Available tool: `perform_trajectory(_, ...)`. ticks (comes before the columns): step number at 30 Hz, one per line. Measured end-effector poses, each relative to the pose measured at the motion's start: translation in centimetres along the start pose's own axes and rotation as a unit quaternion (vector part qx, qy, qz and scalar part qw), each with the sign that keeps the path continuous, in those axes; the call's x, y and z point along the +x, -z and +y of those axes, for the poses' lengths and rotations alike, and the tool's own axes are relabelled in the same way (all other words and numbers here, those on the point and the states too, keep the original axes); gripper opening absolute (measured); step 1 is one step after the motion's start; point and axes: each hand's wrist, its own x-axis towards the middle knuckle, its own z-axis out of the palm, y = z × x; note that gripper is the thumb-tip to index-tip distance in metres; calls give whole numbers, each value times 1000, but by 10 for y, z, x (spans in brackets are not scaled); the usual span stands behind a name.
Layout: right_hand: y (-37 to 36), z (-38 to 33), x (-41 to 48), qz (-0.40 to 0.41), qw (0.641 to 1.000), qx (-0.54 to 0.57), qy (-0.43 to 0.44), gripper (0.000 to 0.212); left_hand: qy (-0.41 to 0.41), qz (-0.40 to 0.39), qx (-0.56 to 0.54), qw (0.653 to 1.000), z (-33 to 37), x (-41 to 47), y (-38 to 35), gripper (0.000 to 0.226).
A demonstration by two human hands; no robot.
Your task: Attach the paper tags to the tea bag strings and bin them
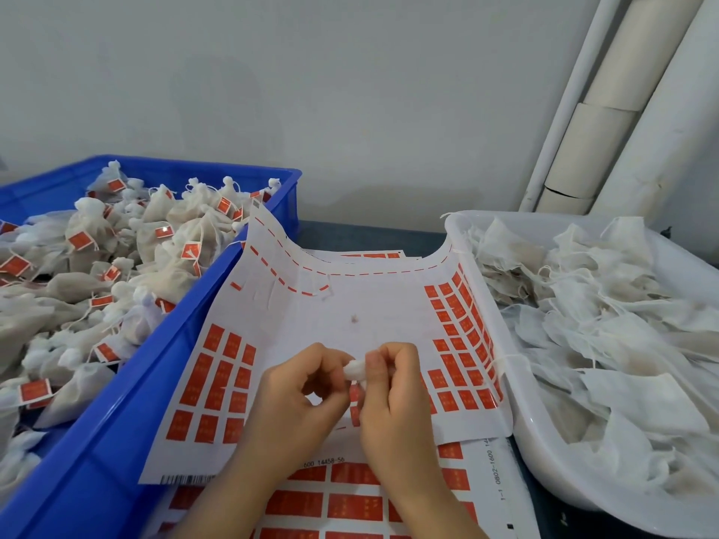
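My left hand (299,387) and my right hand (389,387) meet over a white sticker sheet (350,305) that carries several red paper tags (221,383). Both hands pinch a small white tea bag top (356,369) between their fingertips; the rest of the bag is hidden behind my fingers. A red tag (354,394) shows just below the fingers, between the two hands. Tagged tea bags (97,274) fill the blue bin (163,363) on the left. Untagged white tea bags (591,328) lie in the white tub (517,422) on the right.
More sheets of red tags (350,503) lie under the top sheet near me. The top sheet curls up against both containers. A pale wall stands behind, with white pipes (607,110) at the right. A dark table strip (369,235) shows between the containers.
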Motion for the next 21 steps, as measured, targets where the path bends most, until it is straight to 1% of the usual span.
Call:
perform_trajectory(2,-1,1,-2,9,1000,2,11,18,0,-3,14,1000,0,0,0,36)
perform_trajectory(5,-1,3,-2,22,999,-10,44,16,-21,-10,59,998,2,1,4,41)
perform_trajectory(6,-1,4,-2,27,998,-14,52,15,-31,-13,71,997,3,1,5,40)
perform_trajectory(9,-1,7,0,24,997,-18,64,14,-52,-9,110,993,3,0,4,24)
perform_trajectory(13,-3,12,0,0,997,-30,77,11,-38,0,159,986,0,-2,-1,18)
perform_trajectory(15,-3,13,0,-10,996,-35,84,11,-4,-5,168,986,-2,-2,-4,16)
perform_trajectory(17,-3,11,0,-16,996,-31,88,11,62,-31,133,989,-2,-2,-5,21)
perform_trajectory(18,-2,10,0,-18,995,-25,91,11,99,-51,93,989,-1,-2,-4,25)
perform_trajectory(19,-2,8,0,-22,995,-18,94,11,133,-70,34,988,-1,-1,-3,31)
perform_trajectory(20,-2,7,-1,-28,995,-13,95,10,164,-83,-47,982,0,1,-2,35)
perform_trajectory(21,-2,6,-2,-33,995,-9,94,9,189,-94,-141,967,0,2,1,37)
